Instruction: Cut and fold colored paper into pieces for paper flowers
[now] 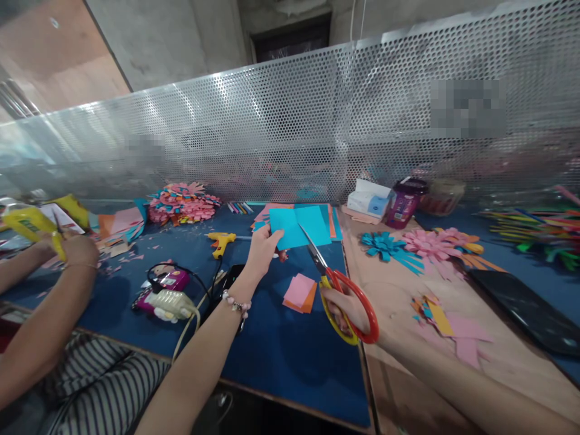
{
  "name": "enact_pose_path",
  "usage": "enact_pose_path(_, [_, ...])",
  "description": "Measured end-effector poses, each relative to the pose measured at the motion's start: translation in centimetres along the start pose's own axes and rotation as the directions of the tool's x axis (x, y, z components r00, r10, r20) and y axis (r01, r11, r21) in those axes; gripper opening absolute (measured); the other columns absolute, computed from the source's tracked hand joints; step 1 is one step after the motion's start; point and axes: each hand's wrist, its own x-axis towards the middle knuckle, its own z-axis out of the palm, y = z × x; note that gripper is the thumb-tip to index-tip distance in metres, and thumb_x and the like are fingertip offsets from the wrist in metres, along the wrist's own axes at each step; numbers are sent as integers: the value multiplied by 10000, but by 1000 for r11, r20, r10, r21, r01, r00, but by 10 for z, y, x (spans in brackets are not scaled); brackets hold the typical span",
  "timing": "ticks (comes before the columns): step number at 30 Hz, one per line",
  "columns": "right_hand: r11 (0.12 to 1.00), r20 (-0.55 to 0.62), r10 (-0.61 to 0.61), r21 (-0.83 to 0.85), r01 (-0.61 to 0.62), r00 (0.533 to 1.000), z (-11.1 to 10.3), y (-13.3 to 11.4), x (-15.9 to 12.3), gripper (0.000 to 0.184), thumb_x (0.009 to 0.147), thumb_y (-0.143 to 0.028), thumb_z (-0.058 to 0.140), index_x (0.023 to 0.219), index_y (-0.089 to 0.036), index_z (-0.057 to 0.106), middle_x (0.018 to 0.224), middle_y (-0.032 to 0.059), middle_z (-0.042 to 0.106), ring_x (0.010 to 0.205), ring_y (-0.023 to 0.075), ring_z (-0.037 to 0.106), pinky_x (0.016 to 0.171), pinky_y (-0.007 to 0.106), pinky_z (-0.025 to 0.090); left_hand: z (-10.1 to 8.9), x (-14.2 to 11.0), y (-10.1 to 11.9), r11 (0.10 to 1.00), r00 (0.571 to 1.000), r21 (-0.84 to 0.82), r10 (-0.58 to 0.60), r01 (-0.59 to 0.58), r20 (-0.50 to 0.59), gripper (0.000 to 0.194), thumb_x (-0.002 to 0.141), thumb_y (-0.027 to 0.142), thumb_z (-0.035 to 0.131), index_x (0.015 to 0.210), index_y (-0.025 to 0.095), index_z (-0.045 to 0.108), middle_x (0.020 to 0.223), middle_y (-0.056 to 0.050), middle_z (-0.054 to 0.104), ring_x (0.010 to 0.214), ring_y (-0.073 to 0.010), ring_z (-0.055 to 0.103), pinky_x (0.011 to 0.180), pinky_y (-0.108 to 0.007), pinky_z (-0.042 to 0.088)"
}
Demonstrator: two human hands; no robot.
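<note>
Between its thumb and fingers, my left hand point(264, 249) grips the left edge of a bright blue sheet of paper point(285, 228), held above the table. My right hand point(348, 308) is closed round the handles of large scissors point(353, 296), one red and one yellow. Their blades point up and left, against the middle of the sheet, where a slit seems to run in from the top edge. Below the sheet lies a small stack of pink and orange paper squares point(299, 292). More coloured sheets point(334, 222) lie behind the blue one.
A yellow glue gun point(221, 243) and a power adapter with cables point(171, 302) lie left. Paper flowers point(385, 246), a purple tub point(406, 203) and a black phone point(525, 309) are at right. A co-worker's hands point(75, 248) work at far left. A perforated metal screen point(290, 127) stands behind.
</note>
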Motion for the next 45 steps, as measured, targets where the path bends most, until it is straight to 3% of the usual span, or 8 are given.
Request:
enact_pose_path(4, [1000, -27, 23, 21, -22, 999, 0, 2, 2, 444, 770, -490, 521, 477, -183, 388, 314, -52, 379, 252, 73, 379, 269, 183, 314, 0, 0, -1, 1000, 1000, -12, -12, 13, 29, 232, 727, 349, 591, 832, 145, 552, 510, 35, 544, 332, -93, 480, 331, -199, 392])
enact_pose_path(10, [998, 99, -23, 66, 16, 995, 2, -2, 1, 445, 725, -581, 550, 637, -145, 536, 367, -63, 411, 253, 62, 359, 262, 186, 314, -3, 3, -7, 998, 999, -25, -53, 53, 11, 229, 751, 374, 592, 765, 168, 493, 518, 47, 495, 409, -104, 540, 377, -192, 425])
enact_pose_path(14, [989, 92, 50, 135, -62, 994, 4, -13, -5, 465, 730, -621, 504, 703, -157, 525, 440, -58, 441, 265, 67, 370, 246, 195, 308, -4, 6, -12, 997, 999, -52, -50, 49, -15, 241, 772, 392, 576, 762, 178, 466, 545, 63, 433, 431, -95, 546, 399, -195, 442])
enact_pose_path(18, [986, 107, 11, 163, -28, 994, 4, -15, -6, 446, 750, -622, 471, 685, -180, 484, 524, -44, 471, 305, 71, 398, 264, 209, 337, -4, 7, -13, 996, 998, -73, -49, 46, -28, 252, 768, 400, 586, 767, 180, 464, 565, 65, 395, 455, -93, 552, 424, -204, 461])
enact_pose_path(26, [977, 170, -6, 210, -30, 985, 3, -20, -10, 436, 750, -622, 442, 723, -190, 490, 638, -5, 525, 442, 95, 449, 322, 212, 385, -2, 5, -10, 992, 998, -120, -37, 31, -55, 234, 753, 372, 611, 794, 176, 489, 612, 51, 460, 496, -94, 565, 461, -211, 474])
enact_pose_path(35, [974, 172, -101, 219, 62, 980, 2, -21, -13, 406, 762, -575, 487, 758, -170, 512, 743, 36, 605, 695, 114, 483, 540, 178, 404, 8, -3, 3, 975, 998, -212, -69, 67, -1, 241, 725, 342, 624, 868, 166, 541, 737, 13, 589, 464, -84, 550, 432, -220, 466])
enact_pose_path(45, [990, 121, -108, 103, 95, 987, 1, -22, -17, 475, 742, -605, 480, 732, -149, 614, 779, 53, 595, 694, 135, 525, 589, 230, 432, 10, -5, 7, 966, 998, -252, -64, 60, -6, 226, 734, 310, 613, 905, 177, 551, 733, 7, 613, 474, -83, 543, 454, -217, 467])
